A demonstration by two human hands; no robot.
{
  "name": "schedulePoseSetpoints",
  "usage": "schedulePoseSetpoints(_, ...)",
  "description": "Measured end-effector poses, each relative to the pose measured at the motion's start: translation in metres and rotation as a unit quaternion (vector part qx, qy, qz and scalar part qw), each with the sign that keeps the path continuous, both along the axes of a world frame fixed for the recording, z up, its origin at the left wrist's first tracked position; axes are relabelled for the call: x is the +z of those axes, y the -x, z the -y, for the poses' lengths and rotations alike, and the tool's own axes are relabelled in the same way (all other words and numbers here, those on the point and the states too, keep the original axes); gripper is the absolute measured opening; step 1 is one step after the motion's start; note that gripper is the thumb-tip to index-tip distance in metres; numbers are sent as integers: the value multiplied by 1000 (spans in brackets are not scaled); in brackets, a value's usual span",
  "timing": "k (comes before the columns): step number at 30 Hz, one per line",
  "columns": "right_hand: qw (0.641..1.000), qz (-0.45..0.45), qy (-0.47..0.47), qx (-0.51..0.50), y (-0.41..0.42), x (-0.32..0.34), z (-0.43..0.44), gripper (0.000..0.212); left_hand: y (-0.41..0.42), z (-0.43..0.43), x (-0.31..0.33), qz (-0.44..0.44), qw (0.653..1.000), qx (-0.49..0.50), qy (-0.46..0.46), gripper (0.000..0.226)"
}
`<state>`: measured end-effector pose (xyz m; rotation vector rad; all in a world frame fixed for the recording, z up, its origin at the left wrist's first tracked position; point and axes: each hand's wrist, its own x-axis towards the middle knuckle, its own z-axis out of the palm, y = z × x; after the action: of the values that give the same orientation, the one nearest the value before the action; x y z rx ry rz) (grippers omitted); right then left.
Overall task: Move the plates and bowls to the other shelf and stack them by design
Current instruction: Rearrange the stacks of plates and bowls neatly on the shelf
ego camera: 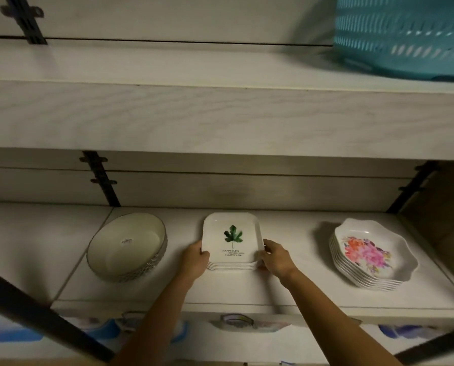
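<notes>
A stack of several square white plates with a green leaf print (232, 240) rests on the middle of the lower shelf (294, 289). My left hand (194, 258) grips the stack's left front corner and my right hand (276, 257) grips its right front corner. To the left sits a stack of round cream bowls (127, 247) with a dark rim and a small sticker inside. A stack of several scalloped plates with a pink and orange flower print (371, 256) stands to the right.
An upper shelf board (220, 117) hangs just above, with a teal perforated basket (405, 35) on its right end. Black wall brackets (102, 180) run behind the shelves. More blurred dishes (236, 322) show under the lower shelf's front edge.
</notes>
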<state>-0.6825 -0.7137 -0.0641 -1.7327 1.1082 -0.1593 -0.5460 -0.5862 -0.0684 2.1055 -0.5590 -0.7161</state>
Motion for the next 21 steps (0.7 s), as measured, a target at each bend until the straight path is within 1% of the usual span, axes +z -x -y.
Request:
schedulePoseSetpoints(9, 999, -4, 7, -31, 36, -4, -26, 33, 27, -18, -2, -1, 1000, -22, 18, 35)
schedulePoseSetpoints(14, 1000, 2, 9, -25, 43, -5, -29, 31, 31, -21, 1, -18, 1000, -23, -7, 38)
schedulePoseSetpoints(15, 999, 3, 20, -27, 47, -4, -28, 35, 32, -19, 2, -9, 1000, -23, -14, 40)
schedulePoseSetpoints(17, 998, 19, 44, -43, 60, 6, -26, 41, 35, -13, 7, 41, 999, -14, -24, 49)
schedulePoseSetpoints(19, 995, 35, 72, -57, 77, 18, -18, 41, 44, -6, 16, 91, 996, -8, -9, 55)
schedulePoseSetpoints(21, 989, 52, 109, -80, 97, 28, -3, 38, 56, 6, 26, 117, 993, -22, 20, 54)
